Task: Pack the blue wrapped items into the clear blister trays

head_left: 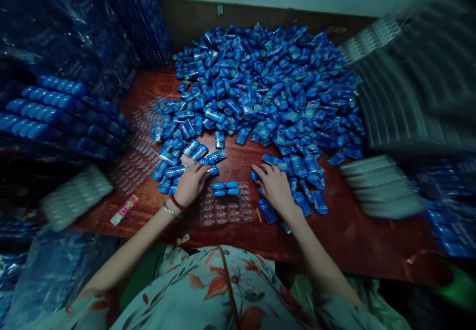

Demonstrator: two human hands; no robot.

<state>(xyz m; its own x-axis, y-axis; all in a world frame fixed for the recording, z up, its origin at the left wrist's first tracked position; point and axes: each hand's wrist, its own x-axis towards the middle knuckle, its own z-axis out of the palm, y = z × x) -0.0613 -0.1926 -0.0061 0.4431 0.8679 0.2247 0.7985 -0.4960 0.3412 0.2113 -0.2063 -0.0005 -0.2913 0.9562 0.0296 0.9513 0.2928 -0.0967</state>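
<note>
left hand (191, 183) closed on a packet (212, 170), right hand (274, 187) spread flat over packets; tray (225, 205) at frame centre may be nudged, spilling its seated pieces (226, 188).

Stacks (383, 186) right of the tray (226, 206): blurred, contents unreadable. Pack (275, 160) beneath right hand (275, 186): mostly covered. Packs (208, 170) at left hand (190, 183) fingertips: partly hidden. Pile (267, 82) labels: too small to read.
</note>
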